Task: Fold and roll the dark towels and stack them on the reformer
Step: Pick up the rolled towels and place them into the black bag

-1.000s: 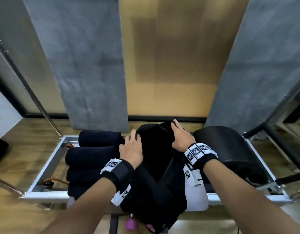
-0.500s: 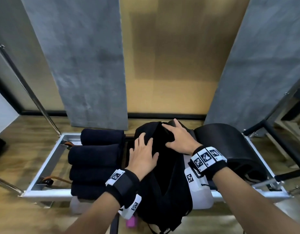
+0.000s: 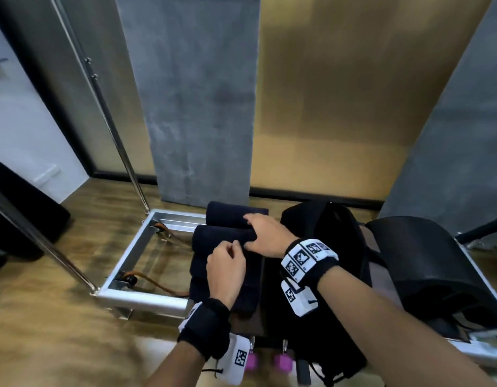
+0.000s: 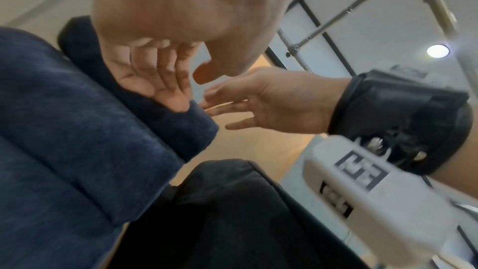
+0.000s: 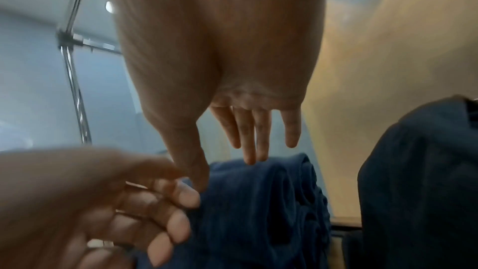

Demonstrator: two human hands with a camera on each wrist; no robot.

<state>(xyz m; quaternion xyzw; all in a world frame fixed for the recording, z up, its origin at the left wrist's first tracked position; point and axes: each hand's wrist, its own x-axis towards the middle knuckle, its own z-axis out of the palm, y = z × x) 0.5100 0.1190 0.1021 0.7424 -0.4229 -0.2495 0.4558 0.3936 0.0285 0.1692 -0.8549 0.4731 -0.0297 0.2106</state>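
— Head view? 
— Rolled towels (image 3: 227, 238) stacked on the reformer (image 3: 135, 296); right hand (image 3: 265, 236) flat on the second roll, left hand (image 3: 226, 270) loosely curled, holding nothing.
— Wrist views? 
— Both hands' fingers relaxed, nothing held. Tidying step; next, probably squaring the stack.

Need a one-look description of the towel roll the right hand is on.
Find the silver metal reformer frame on the wood floor. Dark navy rolled towels lie in a row at its right end. It is the second roll from the far end, the only one under the right hand.
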